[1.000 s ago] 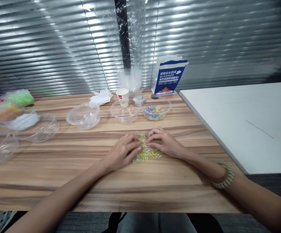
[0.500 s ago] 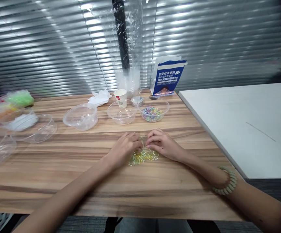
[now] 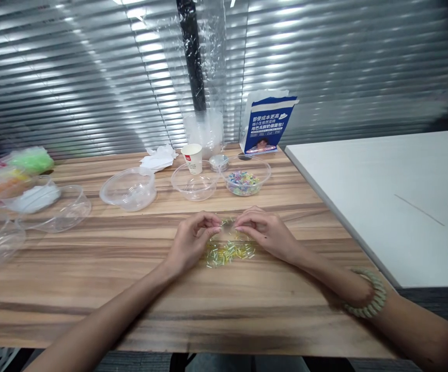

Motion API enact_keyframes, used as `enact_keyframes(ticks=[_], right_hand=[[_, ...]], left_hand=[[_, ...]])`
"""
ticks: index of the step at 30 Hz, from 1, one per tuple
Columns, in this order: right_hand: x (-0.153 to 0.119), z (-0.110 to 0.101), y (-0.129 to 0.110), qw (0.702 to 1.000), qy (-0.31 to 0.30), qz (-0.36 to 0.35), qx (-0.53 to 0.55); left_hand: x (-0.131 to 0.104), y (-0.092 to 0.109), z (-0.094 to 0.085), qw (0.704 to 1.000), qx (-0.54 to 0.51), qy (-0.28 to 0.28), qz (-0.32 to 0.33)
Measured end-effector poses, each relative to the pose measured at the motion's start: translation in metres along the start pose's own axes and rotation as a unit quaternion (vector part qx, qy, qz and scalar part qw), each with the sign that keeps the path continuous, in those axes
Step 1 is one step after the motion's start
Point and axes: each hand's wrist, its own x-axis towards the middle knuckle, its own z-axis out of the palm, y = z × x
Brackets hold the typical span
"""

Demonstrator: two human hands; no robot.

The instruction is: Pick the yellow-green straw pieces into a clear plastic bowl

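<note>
A clear plastic bag (image 3: 229, 252) with yellow and pale green tube-shaped pieces lies on the wooden table in front of me. My left hand (image 3: 196, 237) pinches the bag's upper left part between thumb and fingers. On the other side, my right hand (image 3: 266, 231) pinches its upper right part, a short gap from the left. Most pieces are gathered in the lower part of the bag, nearest me. Beyond my hands stands a clear bowl of mixed coloured pieces (image 3: 243, 182), with an empty clear bowl (image 3: 196, 187) to its left.
A paper cup (image 3: 192, 157), white tissue (image 3: 158, 157) and a blue and white package (image 3: 269, 125) stand at the back. More clear bowls (image 3: 128, 190) and colourful bags (image 3: 32, 160) are on the left. A white table (image 3: 394, 206) adjoins on the right.
My left hand has turned and drawn its fingers up to a pinch at the bag's upper part. My right hand has shifted slightly, and the view has moved a little.
</note>
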Motion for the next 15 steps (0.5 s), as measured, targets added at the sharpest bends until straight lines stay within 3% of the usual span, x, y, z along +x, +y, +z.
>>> enact_keyframes(ticks=[5,10,15], right_hand=[[-0.006,0.003,-0.012,0.992,0.070,0.063,0.079],[-0.010,0.012,-0.020,0.952,0.084,0.159,0.249],[-0.010,0.016,-0.027,0.928,0.084,0.178,0.315]], left_hand=[[-0.003,0.007,0.003,0.991,-0.127,0.014,-0.043],[-0.009,0.009,0.010,0.978,-0.203,-0.023,-0.039],[-0.012,0.008,0.014,0.975,-0.213,-0.032,-0.050]])
